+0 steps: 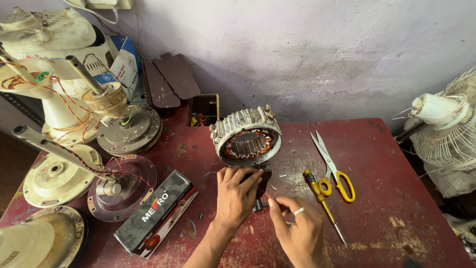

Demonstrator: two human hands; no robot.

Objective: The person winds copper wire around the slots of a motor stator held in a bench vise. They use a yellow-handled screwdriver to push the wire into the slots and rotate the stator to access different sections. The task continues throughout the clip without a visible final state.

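Observation:
A round fan motor stator (246, 135) with copper windings and a ribbed metal shell stands tilted on the dark red table (386, 164). My left hand (237, 196) rests flat just below it, fingers touching its lower edge and a small dark block. My right hand (297, 228), with a ring on one finger, pinches a thin wire running toward the stator. What lies under the hands is hidden.
Yellow-handled scissors (333, 166) and a yellow screwdriver (321, 201) lie right of the hands. A long black box (156, 213) lies at the left. Several ceiling fan motors (126, 126) with rods crowd the left side. A white table fan (446, 129) stands at the right edge.

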